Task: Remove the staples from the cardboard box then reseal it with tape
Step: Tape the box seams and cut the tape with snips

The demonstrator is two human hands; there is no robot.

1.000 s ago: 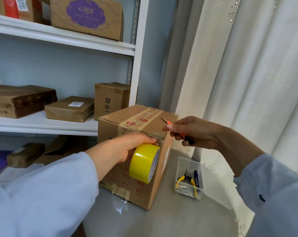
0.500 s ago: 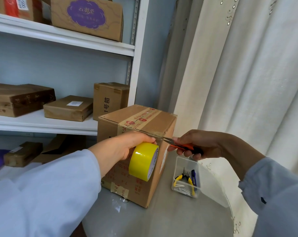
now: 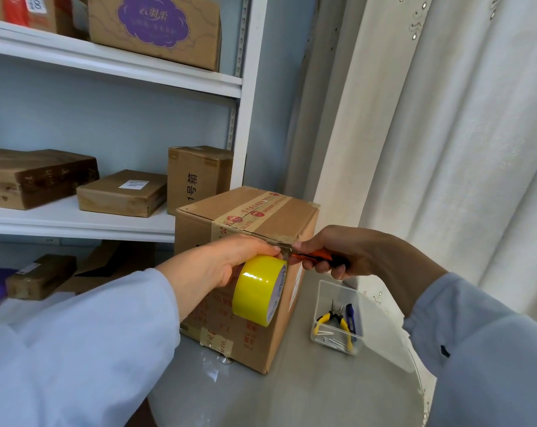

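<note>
Grey round table [image 3: 307, 396] filled the lower centre of the frame. White shelving unit [image 3: 107, 61] took the upper left; pale curtain [image 3: 446, 134] hung down the right side. Shelves carried brown cartons, several flat, 1 upright.

Cardboard box [image 3: 245, 331] stood upright on the table at frame centre, 1 vertical corner edge turned toward the camera. A printed tape strip [image 3: 255, 208] ran along the top seam, its long axis going from lower left to upper right, and folded down the left face.

Left hand [image 3: 224, 263] gripped the yellow tape roll [image 3: 258, 289], fingers curled over its top, the roll held on edge against the box's near upper corner, its open core facing right. Right hand [image 3: 347, 251] was closed round the orange-handled cutter [image 3: 312, 256], which lay roughly horizontal, metal tip pointing left at the box's top edge just beside the left thumb.

Clear plastic tray [image 3: 350, 291] sat on the table lower right of the box, holding yellow-handled pliers [image 3: 341, 322], a blue tool and loose metal pins.

Writing: upright shelf carton [image 3: 199, 177] read "1号箱". Purple oval label [image 3: 151, 21] on a top-shelf box carried Chinese characters, not clearly legible. Red print on the box faces and "CO." on tape patches; rest too small to read.
</note>
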